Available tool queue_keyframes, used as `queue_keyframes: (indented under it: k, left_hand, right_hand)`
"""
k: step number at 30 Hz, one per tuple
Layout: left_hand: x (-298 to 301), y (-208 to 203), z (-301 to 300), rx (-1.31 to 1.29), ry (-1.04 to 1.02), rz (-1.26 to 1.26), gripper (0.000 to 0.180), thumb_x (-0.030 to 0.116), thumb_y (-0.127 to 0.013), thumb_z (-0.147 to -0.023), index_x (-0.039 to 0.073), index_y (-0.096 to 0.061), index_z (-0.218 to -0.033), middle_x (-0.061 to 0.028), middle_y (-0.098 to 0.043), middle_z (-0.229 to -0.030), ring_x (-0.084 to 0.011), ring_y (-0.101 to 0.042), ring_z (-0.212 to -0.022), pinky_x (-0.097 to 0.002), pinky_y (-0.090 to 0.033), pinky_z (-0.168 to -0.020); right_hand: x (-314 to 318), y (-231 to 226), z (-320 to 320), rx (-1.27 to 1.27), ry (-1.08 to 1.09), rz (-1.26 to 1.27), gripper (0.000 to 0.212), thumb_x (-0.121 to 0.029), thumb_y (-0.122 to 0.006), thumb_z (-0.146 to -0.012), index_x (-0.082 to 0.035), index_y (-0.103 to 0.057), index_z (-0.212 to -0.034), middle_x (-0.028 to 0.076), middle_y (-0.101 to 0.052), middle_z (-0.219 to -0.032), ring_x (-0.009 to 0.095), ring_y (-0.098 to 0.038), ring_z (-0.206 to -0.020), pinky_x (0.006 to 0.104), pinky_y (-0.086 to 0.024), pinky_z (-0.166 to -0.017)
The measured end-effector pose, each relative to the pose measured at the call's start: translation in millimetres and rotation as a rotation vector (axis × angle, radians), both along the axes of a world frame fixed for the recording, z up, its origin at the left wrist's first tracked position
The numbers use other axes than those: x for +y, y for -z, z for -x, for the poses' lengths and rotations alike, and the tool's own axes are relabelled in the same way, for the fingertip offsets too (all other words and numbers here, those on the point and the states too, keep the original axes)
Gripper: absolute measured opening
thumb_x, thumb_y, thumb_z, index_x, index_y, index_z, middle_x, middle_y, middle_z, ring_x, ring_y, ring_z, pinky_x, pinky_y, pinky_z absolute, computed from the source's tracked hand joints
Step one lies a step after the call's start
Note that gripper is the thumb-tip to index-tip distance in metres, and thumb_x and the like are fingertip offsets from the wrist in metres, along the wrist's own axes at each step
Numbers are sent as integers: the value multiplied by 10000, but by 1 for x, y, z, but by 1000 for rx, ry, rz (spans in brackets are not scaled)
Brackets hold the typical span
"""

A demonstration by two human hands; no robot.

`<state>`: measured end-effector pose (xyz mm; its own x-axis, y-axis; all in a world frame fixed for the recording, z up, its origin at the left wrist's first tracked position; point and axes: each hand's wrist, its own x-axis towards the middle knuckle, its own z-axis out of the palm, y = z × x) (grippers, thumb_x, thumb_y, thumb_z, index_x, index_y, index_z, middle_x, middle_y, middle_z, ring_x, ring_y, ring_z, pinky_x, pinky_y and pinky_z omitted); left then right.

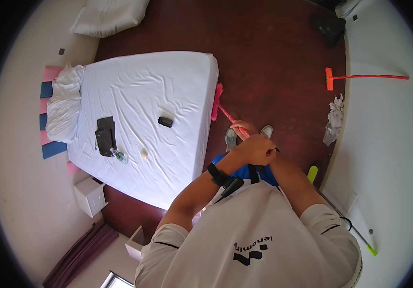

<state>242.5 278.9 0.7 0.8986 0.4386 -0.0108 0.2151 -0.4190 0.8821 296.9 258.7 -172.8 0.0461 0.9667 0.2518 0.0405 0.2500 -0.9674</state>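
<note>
A long-handled broom (227,114) with a red patterned stick slants down from the bed's side toward my body. Its pink head (217,102) is on the floor against the edge of the white-sheeted bed, partly hidden by it. My right hand (243,128) is closed round the stick, lower down toward the head. My left hand (258,149) is closed round the stick's upper end, nearer my body. The forearms cross, the left one over the right. A black strap with a device (223,178) is on my left wrist.
The bed (177,77) holds a black bag (105,137), a plastic bottle (119,155) and a small black case (165,121). Crumpled paper litter (334,120) lies by the right wall, where a red-handled tool with an orange head (330,78) leans. My shoes (266,130) stand beside the bed.
</note>
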Motion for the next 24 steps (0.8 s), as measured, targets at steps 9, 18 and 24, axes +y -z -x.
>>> queue_keyframes:
  k: [9, 18, 24]
  left_hand:
    - [26, -2, -65, -92, 88, 127, 188, 101, -568, -745, 23, -494, -591, -144, -493, -546, -325, -490, -530, -407, -386, -522]
    - [26, 18, -168, -228, 244, 356, 225, 85, -538, -823, 7, -470, -623, -80, -387, -517, -169, -356, -476, -326, -329, -492]
    - [37, 14, -187, -246, 133, 582, 265, 106, -515, -875, -8, -478, -639, -72, -364, -521, -107, -343, -494, -298, -311, -488]
  right_hand:
    - [-7, -5, -97, -192, 73, 183, 253, -273, -559, -828, -47, -622, -922, 82, -609, -789, 202, -604, -714, 312, -454, -632]
    - [-72, -60, -250, -538, 184, 513, 206, -236, -611, -743, -128, -670, -908, 112, -656, -857, 290, -636, -836, 362, -493, -721]
    - [-77, -45, -271, -576, 254, 605, 207, -205, -613, -743, -111, -668, -919, 117, -657, -867, 311, -633, -829, 379, -494, -696]
